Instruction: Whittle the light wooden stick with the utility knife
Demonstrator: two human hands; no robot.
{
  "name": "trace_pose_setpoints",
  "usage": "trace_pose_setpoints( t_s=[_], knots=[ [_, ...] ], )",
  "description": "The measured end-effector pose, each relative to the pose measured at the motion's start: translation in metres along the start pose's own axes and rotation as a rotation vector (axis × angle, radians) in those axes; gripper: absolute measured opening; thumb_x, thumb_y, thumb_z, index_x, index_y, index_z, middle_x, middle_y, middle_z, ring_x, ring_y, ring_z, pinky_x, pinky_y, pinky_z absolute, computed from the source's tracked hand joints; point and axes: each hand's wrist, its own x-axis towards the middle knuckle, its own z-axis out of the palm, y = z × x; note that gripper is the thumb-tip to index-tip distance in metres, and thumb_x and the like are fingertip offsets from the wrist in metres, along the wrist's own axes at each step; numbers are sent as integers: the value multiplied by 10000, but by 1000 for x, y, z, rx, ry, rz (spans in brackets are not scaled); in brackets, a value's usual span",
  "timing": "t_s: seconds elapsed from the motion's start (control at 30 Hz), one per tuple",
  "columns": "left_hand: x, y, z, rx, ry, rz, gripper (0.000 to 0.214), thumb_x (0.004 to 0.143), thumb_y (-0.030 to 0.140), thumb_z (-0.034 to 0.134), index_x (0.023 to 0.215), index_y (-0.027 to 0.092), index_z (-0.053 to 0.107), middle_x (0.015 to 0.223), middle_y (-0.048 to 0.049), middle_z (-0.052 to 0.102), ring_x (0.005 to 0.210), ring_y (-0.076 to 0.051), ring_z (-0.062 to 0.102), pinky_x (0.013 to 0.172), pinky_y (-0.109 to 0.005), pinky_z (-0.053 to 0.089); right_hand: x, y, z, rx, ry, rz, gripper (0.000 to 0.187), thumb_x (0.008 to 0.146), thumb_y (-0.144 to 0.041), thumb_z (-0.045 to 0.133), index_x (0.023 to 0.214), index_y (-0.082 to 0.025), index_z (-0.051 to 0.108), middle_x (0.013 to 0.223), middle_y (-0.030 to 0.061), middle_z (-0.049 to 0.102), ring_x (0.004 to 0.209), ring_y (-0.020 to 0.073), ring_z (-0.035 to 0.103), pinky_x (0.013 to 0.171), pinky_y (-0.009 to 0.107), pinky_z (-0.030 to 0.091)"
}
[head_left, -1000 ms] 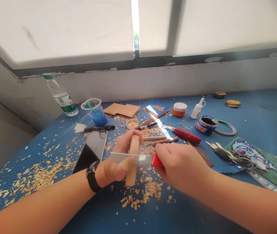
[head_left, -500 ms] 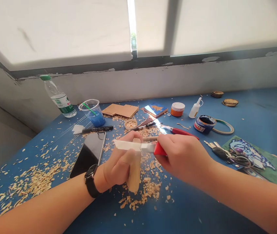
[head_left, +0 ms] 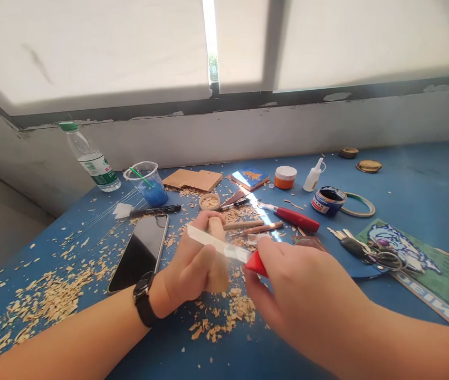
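My left hand (head_left: 192, 266), with a black watch on the wrist, is closed around a pale piece of wood (head_left: 218, 269) above the blue table. The fingers of my right hand (head_left: 291, 285) wrap the red handle of a carving knife (head_left: 244, 254). Its blade lies across the upper part of the wood, close to my left thumb, with the tip pointing left. Motion blurs the blade and the wood a little. Wood shavings (head_left: 242, 309) lie scattered on the table below both hands.
A phone (head_left: 141, 250) lies left of my hands. Behind stand a water bottle (head_left: 95, 166), a cup of blue liquid (head_left: 153, 190) and an open paint jar (head_left: 328, 202). A red-handled tool (head_left: 295, 218) and keys (head_left: 366, 250) lie to the right. The blue table (head_left: 161, 351) carries many shavings.
My right hand has come down and nearer, so the knife now slants down toward its handle. The wood has tilted in my left hand, its lower end rising. The view has shifted slightly.
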Motion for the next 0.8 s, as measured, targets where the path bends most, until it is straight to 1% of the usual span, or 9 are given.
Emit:
trace_pose_setpoints(
  t_s=[0.1, 0.2, 0.27, 0.33, 0.43, 0.53, 0.63, 0.7, 0.8],
  knots=[
    [0, -2, 1, 30, 36, 11, 678, 940, 796, 362, 1248, 221, 548, 1035, -74, 557, 929, -281, 496, 858, -415, 395, 0, 0, 1, -40, 3, -2, 158, 838, -270, 552, 714, -260, 455, 507, 2, 514, 388, 192, 429, 459, 330, 119],
    [1, -3, 3, 57, 71, -10, 737, 918, 832, 343, 1236, 211, 580, 1007, -79, 581, 906, -281, 508, 817, -404, 398, 1, -2, 1, -95, -10, 8, 183, 813, -261, 593, 696, -263, 453, 480, -5, 490, 364, 184, 397, 445, 339, 99],
    [3, -4, 4, 23, 87, -36, 705, 921, 825, 352, 1182, 219, 599, 977, -71, 586, 878, -270, 511, 767, -385, 401, 2, -3, 2, -110, 10, -30, 200, 798, -228, 614, 688, -263, 450, 476, -11, 491, 362, 173, 386, 441, 342, 103],
    [4, -4, 5, -38, 92, -72, 650, 924, 801, 397, 1133, 223, 607, 948, -62, 588, 843, -256, 511, 723, -368, 403, 2, -4, 3, -111, 45, -73, 209, 784, -196, 625, 684, -261, 453, 479, -17, 499, 366, 165, 384, 439, 342, 111],
    [5, -5, 5, -112, 86, -97, 585, 909, 758, 494, 1105, 221, 618, 896, -44, 575, 785, -227, 491, 683, -347, 397, 1, -5, 4, -117, 77, -64, 189, 776, -203, 626, 682, -260, 471, 470, -17, 501, 358, 173, 389, 439, 351, 103],
    [6, -6, 3, -169, 71, -83, 586, 877, 753, 554, 1093, 213, 624, 815, -16, 523, 720, -198, 439, 650, -332, 373, -2, -5, 4, -45, 65, -18, 169, 784, -236, 610, 688, -263, 474, 471, -15, 516, 357, 186, 418, 446, 348, 101],
    [7, -7, 1, -201, 47, -49, 578, 868, 745, 574, 1077, 209, 622, 781, -1, 480, 682, -182, 396, 633, -329, 356, -4, -4, 3, 28, 41, -3, 145, 781, -240, 598, 701, -261, 478, 492, -15, 551, 369, 194, 460, 446, 338, 102],
    [8, -7, 0, -198, 30, -32, 563, 870, 735, 578, 1060, 207, 619, 785, -3, 476, 685, -183, 396, 633, -331, 353, -4, -4, 3, 20, 38, -20, 140, 779, -235, 596, 701, -260, 482, 494, -12, 556, 365, 200, 468, 448, 342, 90],
    [8, -1, 0, -186, 2, -54, 533, 889, 726, 553, 988, 204, 600, 772, -2, 470, 671, -180, 389, 627, -334, 351, -1, 1, 4, 5, 3, -37, 139, 782, -218, 600, 706, -251, 488, 491, -13, 552, 353, 193, 458, 460, 342, 81]
  ],
)
